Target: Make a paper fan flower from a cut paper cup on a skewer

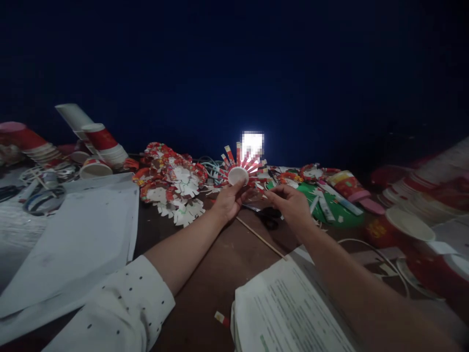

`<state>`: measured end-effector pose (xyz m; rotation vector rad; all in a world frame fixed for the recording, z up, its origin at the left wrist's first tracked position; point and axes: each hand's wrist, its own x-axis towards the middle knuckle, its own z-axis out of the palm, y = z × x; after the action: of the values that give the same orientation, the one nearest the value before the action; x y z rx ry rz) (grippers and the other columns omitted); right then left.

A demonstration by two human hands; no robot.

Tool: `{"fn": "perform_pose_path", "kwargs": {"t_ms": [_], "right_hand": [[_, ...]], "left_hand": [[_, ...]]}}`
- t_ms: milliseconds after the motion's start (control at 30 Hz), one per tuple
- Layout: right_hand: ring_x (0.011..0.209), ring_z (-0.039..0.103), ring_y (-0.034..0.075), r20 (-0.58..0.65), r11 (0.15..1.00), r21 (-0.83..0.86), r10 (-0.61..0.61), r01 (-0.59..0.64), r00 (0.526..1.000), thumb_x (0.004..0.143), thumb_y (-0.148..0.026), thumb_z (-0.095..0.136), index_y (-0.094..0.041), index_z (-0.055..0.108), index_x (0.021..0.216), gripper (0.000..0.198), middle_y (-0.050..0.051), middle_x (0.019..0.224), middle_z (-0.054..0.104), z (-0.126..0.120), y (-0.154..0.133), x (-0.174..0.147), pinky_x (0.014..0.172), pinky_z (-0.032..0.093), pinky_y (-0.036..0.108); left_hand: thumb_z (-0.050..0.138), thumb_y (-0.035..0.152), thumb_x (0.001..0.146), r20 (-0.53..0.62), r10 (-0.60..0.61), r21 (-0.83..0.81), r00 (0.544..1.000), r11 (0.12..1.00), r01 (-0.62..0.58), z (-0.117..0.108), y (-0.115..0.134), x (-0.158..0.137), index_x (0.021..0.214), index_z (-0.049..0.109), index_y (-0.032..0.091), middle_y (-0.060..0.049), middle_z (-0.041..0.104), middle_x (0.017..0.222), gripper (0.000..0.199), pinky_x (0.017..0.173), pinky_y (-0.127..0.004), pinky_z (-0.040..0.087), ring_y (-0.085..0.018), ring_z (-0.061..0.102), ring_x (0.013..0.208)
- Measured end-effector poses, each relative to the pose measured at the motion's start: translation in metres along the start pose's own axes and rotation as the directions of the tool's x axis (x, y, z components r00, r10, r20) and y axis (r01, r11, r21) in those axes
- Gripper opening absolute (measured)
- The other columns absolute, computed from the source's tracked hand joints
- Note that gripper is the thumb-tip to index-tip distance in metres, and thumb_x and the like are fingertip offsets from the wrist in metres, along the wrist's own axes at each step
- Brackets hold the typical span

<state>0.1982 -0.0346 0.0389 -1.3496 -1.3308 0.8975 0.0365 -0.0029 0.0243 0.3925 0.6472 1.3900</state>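
My left hand [230, 201] grips a red-and-white paper cup [238, 176] by its base, thumb against the round white bottom. The cup's wall is cut into narrow strips that fan outward like rays. At the fan's right side, my right hand [290, 205] is closed, its thumb and forefinger pinched at the end of a strip; the exact contact is small and dim. Black-handled scissors [270, 215] lie on the table between the hands. Below them a thin wooden stick [260, 238] rests at a slant.
Cut red-and-white cup pieces [176, 181] are heaped left of the hands. Right of them, a green sheet [342, 215] carries scraps and a cutter. Paper cup stacks [104, 144] stand on both sides. White sheets [84, 234] lie left; a printed paper stack [289, 308] is nearest me.
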Motion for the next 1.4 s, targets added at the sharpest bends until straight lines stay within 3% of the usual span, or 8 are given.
{"fn": "perform_pose_path", "kwargs": {"t_ms": [200, 400, 567, 767, 1033, 1167, 1300, 1400], "right_hand": [[0.072, 0.067, 0.018, 0.051, 0.992, 0.078, -0.107, 0.103, 0.993, 0.068, -0.048, 0.079, -0.019, 0.070, 0.083, 0.034, 0.004, 0.079, 0.074, 0.008, 0.010, -0.001, 0.069, 0.054, 0.031], [0.053, 0.055, 0.014, 0.033, 0.997, 0.055, 0.061, -0.062, 0.998, 0.065, -0.057, 0.078, -0.018, 0.067, 0.071, 0.041, 0.000, 0.062, 0.065, 0.015, 0.021, 0.001, 0.049, 0.044, 0.026], [0.057, 0.055, 0.013, 0.035, 0.994, 0.101, 0.048, -0.051, 0.998, 0.062, -0.056, 0.081, -0.018, 0.069, 0.068, 0.041, -0.001, 0.062, 0.065, 0.017, 0.024, 0.002, 0.056, 0.044, 0.026], [0.060, 0.061, 0.015, 0.061, 0.981, 0.167, 0.091, -0.100, 0.994, 0.063, -0.053, 0.083, -0.018, 0.072, 0.071, 0.037, 0.001, 0.065, 0.069, 0.018, 0.028, 0.002, 0.061, 0.051, 0.029], [0.068, 0.071, 0.016, 0.190, 0.907, 0.306, 0.239, -0.289, 0.952, 0.082, -0.025, 0.072, -0.018, 0.073, 0.081, 0.008, 0.005, 0.079, 0.076, 0.018, 0.021, -0.002, 0.066, 0.060, 0.028], [0.072, 0.073, 0.017, 0.178, 0.837, 0.417, 0.306, -0.353, 0.935, 0.090, -0.032, 0.065, -0.017, 0.072, 0.091, 0.016, 0.008, 0.086, 0.077, 0.018, 0.015, 0.001, 0.065, 0.061, 0.027], [0.070, 0.070, 0.015, 0.177, 0.795, 0.491, 0.310, -0.357, 0.934, 0.081, -0.041, 0.076, -0.021, 0.071, 0.086, 0.022, 0.004, 0.089, 0.076, 0.019, 0.014, 0.010, 0.060, 0.058, 0.024], [0.062, 0.064, 0.013, 0.172, 0.809, 0.485, 0.284, -0.332, 0.943, 0.066, -0.042, 0.086, -0.021, 0.068, 0.076, 0.030, -0.001, 0.074, 0.072, 0.019, 0.016, 0.014, 0.056, 0.053, 0.024]], "left_hand": [[0.092, 0.026, 0.062, 0.178, -0.105, 0.174, 0.978, 0.982, 0.074, 0.000, -0.022, -0.009, 0.076, 0.069, 0.011, -0.002, 0.069, 0.070, 0.031, 0.069, -0.024, 0.053, -0.011, 0.065, 0.064], [0.094, 0.031, 0.054, 0.080, -0.068, 0.221, 0.994, 0.974, 0.049, -0.006, -0.028, -0.006, 0.072, 0.072, 0.011, -0.003, 0.071, 0.069, 0.035, 0.063, -0.025, 0.049, -0.012, 0.063, 0.062], [0.093, 0.031, 0.057, 0.037, -0.011, 0.253, 0.999, 0.967, 0.002, -0.009, -0.028, -0.003, 0.073, 0.073, 0.012, -0.003, 0.070, 0.071, 0.032, 0.068, -0.026, 0.049, -0.011, 0.061, 0.063], [0.095, 0.037, 0.047, 0.014, 0.020, 0.265, 1.000, 0.964, -0.024, -0.010, -0.028, -0.001, 0.067, 0.071, 0.013, -0.002, 0.068, 0.066, 0.040, 0.064, -0.026, 0.048, -0.012, 0.060, 0.061], [0.092, 0.035, 0.054, -0.005, 0.048, 0.271, 0.999, 0.962, -0.045, -0.011, -0.023, 0.000, 0.067, 0.070, 0.014, -0.001, 0.067, 0.068, 0.034, 0.065, -0.026, 0.050, -0.012, 0.061, 0.064], [0.092, 0.033, 0.056, -0.007, 0.051, 0.271, 0.999, 0.961, -0.048, -0.010, -0.022, 0.001, 0.068, 0.071, 0.014, 0.000, 0.068, 0.067, 0.031, 0.062, -0.024, 0.049, -0.010, 0.060, 0.063], [0.093, 0.034, 0.055, 0.037, -0.014, 0.320, 0.999, 0.947, 0.002, -0.006, -0.025, -0.004, 0.067, 0.071, 0.013, -0.001, 0.068, 0.065, 0.032, 0.060, -0.023, 0.050, -0.011, 0.061, 0.061], [0.094, 0.033, 0.054, 0.057, -0.041, 0.349, 0.998, 0.937, 0.018, -0.004, -0.027, -0.009, 0.064, 0.069, 0.013, -0.001, 0.066, 0.063, 0.034, 0.060, -0.023, 0.051, -0.010, 0.061, 0.059]]}}
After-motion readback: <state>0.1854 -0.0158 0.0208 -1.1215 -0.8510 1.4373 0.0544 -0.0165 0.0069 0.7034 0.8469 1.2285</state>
